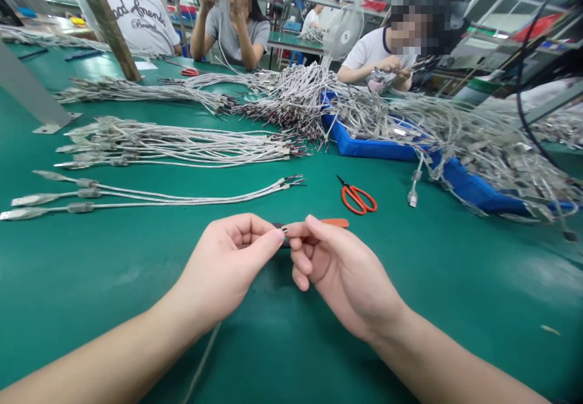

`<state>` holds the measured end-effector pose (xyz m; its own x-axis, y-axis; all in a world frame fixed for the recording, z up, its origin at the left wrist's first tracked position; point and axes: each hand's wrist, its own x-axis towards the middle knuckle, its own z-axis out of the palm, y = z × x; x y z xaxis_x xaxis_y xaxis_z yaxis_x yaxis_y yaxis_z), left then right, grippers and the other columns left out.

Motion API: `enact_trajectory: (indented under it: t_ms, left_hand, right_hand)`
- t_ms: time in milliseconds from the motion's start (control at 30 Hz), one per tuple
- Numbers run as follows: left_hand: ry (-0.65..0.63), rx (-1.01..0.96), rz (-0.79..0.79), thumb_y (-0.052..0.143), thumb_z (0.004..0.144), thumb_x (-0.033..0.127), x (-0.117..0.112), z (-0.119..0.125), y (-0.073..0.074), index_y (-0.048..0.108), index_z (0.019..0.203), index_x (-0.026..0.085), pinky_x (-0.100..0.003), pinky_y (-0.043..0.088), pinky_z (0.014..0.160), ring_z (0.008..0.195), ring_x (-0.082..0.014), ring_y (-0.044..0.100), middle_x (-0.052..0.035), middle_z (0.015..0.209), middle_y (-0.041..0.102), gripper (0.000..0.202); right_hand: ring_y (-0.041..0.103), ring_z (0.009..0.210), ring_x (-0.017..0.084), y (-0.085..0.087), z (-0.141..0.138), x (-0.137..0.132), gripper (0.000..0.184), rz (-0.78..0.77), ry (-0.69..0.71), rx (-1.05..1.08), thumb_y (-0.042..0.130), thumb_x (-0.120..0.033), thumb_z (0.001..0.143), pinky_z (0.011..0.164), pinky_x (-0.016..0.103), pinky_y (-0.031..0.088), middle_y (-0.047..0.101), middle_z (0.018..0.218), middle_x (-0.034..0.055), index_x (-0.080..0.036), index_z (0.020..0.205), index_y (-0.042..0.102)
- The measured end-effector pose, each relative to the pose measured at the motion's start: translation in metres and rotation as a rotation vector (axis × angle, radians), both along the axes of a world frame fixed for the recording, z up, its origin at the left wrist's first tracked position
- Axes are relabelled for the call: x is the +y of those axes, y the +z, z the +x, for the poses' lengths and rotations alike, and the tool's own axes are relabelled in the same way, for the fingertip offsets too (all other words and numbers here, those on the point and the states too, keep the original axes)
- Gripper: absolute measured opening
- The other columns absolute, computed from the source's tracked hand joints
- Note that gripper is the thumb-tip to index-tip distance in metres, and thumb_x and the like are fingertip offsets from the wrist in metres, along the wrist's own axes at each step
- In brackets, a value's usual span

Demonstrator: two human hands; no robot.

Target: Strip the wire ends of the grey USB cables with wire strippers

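Observation:
My left hand (232, 258) pinches the end of a white USB cable (203, 361) between thumb and forefinger; its cord hangs down below the wrist. At the cable's tip a small pale and dark bit shows. The forefinger of my right hand (339, 264) touches that tip, its thumb pressed on the finger and the others curled; what it pinches, if anything, is hidden. Behind my fingers lies a tool with an orange handle (336, 223), mostly covered. Orange-handled scissors (357, 197) rest just beyond, their points to the far left.
Several separate USB cables (182, 200) lie to the left, before a bundle of cables (191, 143). A big cable heap (305, 97) spills beside blue trays (378, 149). A metal bracket (40, 100) stands at left. Co-workers (234, 33) sit across the green table (432, 307).

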<state>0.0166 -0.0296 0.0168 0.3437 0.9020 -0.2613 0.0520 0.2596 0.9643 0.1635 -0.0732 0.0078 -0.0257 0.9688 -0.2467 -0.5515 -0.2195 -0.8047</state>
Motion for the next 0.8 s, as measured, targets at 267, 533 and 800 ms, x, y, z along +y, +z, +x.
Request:
enact_trajectory:
  t_ms: [267,533,800]
  left_hand:
    - [0.011,-0.060,0.068,0.067,0.078,0.026,-0.0048,0.0015,0.0001,0.063,0.066,0.014,-0.014,0.021,0.038,0.041,-0.0029,0.032,0.0084,0.046,0.044,0.017]
    - [0.003,-0.066,0.098,0.066,0.079,0.029,-0.0079,-0.0008,-0.0009,0.061,0.067,0.014,-0.014,0.024,0.041,0.044,-0.0037,0.033,0.0078,0.048,0.044,0.020]
    - [0.000,-0.076,0.089,0.067,0.079,0.033,-0.0072,0.0005,-0.0016,0.058,0.065,0.014,-0.014,0.025,0.041,0.044,-0.0038,0.032,0.0078,0.048,0.044,0.025]
  right_hand:
    - [0.046,0.054,0.010,0.0029,0.0013,-0.0034,0.031,0.023,0.011,0.079,0.051,-0.029,0.092,0.045,0.022,0.048,0.056,0.069,0.0039,-0.012,0.083,0.076]
    - [0.046,0.054,0.011,0.0046,-0.0005,-0.0045,0.029,0.064,0.021,0.092,0.050,-0.024,0.090,0.046,0.022,0.047,0.055,0.064,0.0034,-0.012,0.086,0.076]
    - [0.045,0.054,0.011,0.0026,0.0000,-0.0035,0.023,0.043,0.021,0.070,0.056,-0.025,0.088,0.045,0.022,0.046,0.056,0.066,0.0025,-0.013,0.085,0.076]
